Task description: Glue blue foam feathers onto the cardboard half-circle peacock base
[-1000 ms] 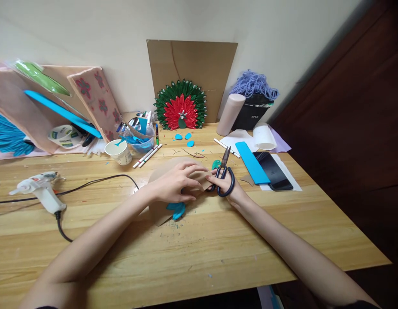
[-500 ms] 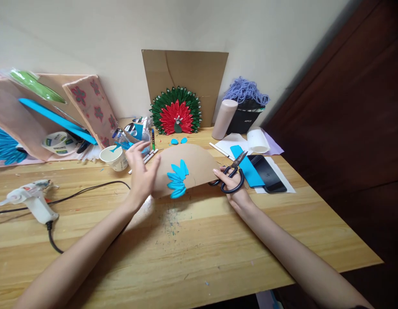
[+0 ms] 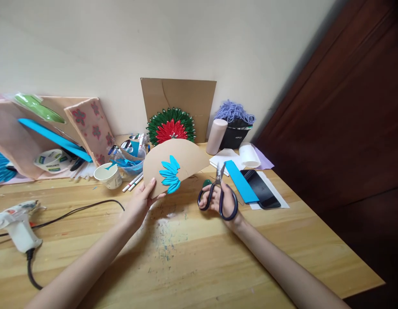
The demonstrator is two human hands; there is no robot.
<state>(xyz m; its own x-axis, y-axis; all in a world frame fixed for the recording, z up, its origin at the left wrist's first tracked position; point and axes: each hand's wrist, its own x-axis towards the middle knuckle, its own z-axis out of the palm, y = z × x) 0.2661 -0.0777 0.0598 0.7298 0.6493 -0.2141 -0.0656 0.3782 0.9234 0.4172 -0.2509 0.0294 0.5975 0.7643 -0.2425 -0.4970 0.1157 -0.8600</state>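
Note:
My left hand [image 3: 141, 198] pinches the lower left edge of a fan-shaped piece of cardboard [image 3: 189, 155], thumb on its front face. Several bright blue petals [image 3: 169, 174] are fixed to that face, spread to the left and upward. My right hand [image 3: 223, 201] holds a pair of scissors [image 3: 229, 210] with black handles, its fingers in the loops and the blades pointing up. The scissors are apart from the cardboard. A small dark green piece [image 3: 206, 183] shows just behind the right hand.
A hot glue gun [image 3: 20, 225] with a black cord lies at left. Behind are a paper cup [image 3: 107, 176], a green and red petal fan [image 3: 171, 122] and a pink cylinder [image 3: 217, 136]. At right, a blue strip [image 3: 242, 182] touches a phone [image 3: 261, 191].
My left hand has closed on the cardboard, which is lifted and tilted up. My right hand has let go of its edge and turned the scissors upright. The view has tipped upward.

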